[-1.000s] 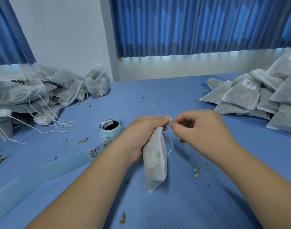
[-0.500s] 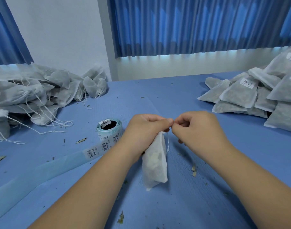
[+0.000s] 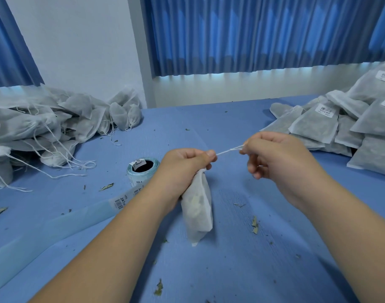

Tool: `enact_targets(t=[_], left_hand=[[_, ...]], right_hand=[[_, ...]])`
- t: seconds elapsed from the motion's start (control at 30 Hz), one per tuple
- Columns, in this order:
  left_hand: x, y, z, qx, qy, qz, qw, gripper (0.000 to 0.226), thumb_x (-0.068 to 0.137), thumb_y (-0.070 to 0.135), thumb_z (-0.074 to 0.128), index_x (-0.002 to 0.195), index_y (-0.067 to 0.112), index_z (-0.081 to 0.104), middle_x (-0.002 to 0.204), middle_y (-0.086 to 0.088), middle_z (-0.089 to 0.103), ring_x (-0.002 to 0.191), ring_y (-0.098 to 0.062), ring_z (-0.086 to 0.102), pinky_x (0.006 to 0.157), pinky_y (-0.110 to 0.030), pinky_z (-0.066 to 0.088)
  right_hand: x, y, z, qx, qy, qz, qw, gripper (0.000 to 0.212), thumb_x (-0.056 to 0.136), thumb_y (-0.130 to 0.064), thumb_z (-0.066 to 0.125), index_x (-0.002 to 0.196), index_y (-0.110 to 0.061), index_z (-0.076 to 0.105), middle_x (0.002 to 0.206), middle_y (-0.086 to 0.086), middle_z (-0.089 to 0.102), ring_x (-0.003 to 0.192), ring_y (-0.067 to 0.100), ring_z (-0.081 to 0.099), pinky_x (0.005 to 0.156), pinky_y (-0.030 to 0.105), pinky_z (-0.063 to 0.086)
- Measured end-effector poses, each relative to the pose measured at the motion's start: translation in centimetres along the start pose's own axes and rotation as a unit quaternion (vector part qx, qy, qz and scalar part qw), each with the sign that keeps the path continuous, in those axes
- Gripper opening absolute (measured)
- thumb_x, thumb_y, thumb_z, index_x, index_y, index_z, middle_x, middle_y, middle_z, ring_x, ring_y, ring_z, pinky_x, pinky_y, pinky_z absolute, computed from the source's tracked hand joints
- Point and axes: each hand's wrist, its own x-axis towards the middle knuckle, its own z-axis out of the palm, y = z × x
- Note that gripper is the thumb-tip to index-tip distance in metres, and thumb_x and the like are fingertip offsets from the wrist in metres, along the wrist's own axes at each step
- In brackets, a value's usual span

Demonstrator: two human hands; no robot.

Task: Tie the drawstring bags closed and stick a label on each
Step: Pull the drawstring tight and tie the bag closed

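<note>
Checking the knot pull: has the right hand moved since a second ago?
Yes. The right hand has pulled away from the left hand, toward the labelled bag pile, stretching the drawstring taut.

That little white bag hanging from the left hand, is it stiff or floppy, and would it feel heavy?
Probably floppy: the drawstring bag sags from the left hand and its thin fabric creases. Likely light, since it hangs from a grip at its neck alone, and the contents seem to be dried leaves. The drawstring looks thin, so a hard tug by the right hand might snap it.
</note>
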Motion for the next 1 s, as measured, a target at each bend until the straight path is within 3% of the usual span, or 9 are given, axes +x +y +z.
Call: enact_targets(t=[0.2,0.37,0.5,0.57,0.73,0.9,1.0], left_hand=[[-0.1,0.0,0.0,0.004,-0.032,-0.014,0.999,0.023,0.087,0.032,0.072,0.065,0.025,0.078,0.064,0.011,0.066,0.052,-0.004,0.055,0.052,-0.017,0.043],[0.0,-0.1,0.1,0.002,-0.038,-0.012,0.999,0.023,0.087,0.031,0.072,0.066,0.025,0.078,0.065,0.01,0.066,0.054,-0.006,0.054,0.054,-0.018,0.043],[0.0,0.0,0.2,0.008,-0.039,0.004,0.999,0.023,0.087,0.033,0.072,0.066,0.027,0.077,0.064,0.011,0.065,0.054,-0.003,0.056,0.057,-0.02,0.043],[0.0,0.0,0.4,0.019,-0.03,0.02,0.999,0.023,0.087,0.034,0.071,0.065,0.03,0.077,0.063,0.014,0.065,0.053,-0.002,0.055,0.056,-0.019,0.043],[0.1,-0.2,0.7,0.044,0.013,0.055,0.997,0.028,0.088,0.032,0.071,0.06,0.03,0.074,0.057,0.017,0.062,0.048,0.001,0.05,0.047,-0.011,0.04],[0.1,-0.4,0.8,0.058,-0.01,0.065,0.996,0.027,0.089,0.031,0.069,0.063,0.027,0.074,0.06,0.018,0.064,0.053,0.005,0.055,0.051,-0.008,0.041],[0.0,-0.3,1.1,0.063,-0.004,0.075,0.995,0.028,0.09,0.031,0.069,0.063,0.029,0.074,0.06,0.017,0.064,0.053,0.003,0.053,0.052,-0.008,0.041]], right_hand=[[0.0,0.2,0.3,0.113,-0.031,-0.003,0.993,0.019,0.079,-0.008,0.068,0.062,-0.017,0.068,0.061,0.004,0.05,0.049,0.013,0.044,0.044,0.021,0.038],[0.1,0.2,0.5,0.214,-0.052,0.03,0.975,0.016,0.082,-0.003,0.062,0.068,-0.01,0.06,0.059,0.0,0.045,0.048,0.012,0.039,0.042,0.021,0.033],[-0.1,-0.2,0.5,0.302,-0.082,0.069,0.947,0.025,0.075,-0.002,0.056,0.054,-0.014,0.055,0.059,-0.001,0.04,0.045,0.011,0.032,0.041,0.022,0.025],[-0.2,-0.4,0.5,0.336,-0.12,0.1,0.929,0.018,0.067,-0.009,0.056,0.051,-0.015,0.051,0.058,-0.001,0.035,0.046,0.011,0.027,0.042,0.022,0.023],[-0.3,-0.5,0.4,0.348,-0.176,0.171,0.905,0.01,0.063,-0.015,0.047,0.053,-0.013,0.047,0.057,-0.003,0.025,0.046,0.012,0.024,0.042,0.022,0.022],[0.0,-0.5,0.4,0.37,-0.113,0.115,0.915,0.016,0.069,-0.013,0.059,0.054,-0.015,0.053,0.06,-0.004,0.026,0.046,0.009,0.024,0.04,0.019,0.024],[-0.3,-0.5,0.5,0.388,-0.15,0.12,0.901,0.012,0.072,-0.013,0.059,0.061,-0.014,0.053,0.06,-0.005,0.026,0.045,0.008,0.026,0.039,0.019,0.026]])
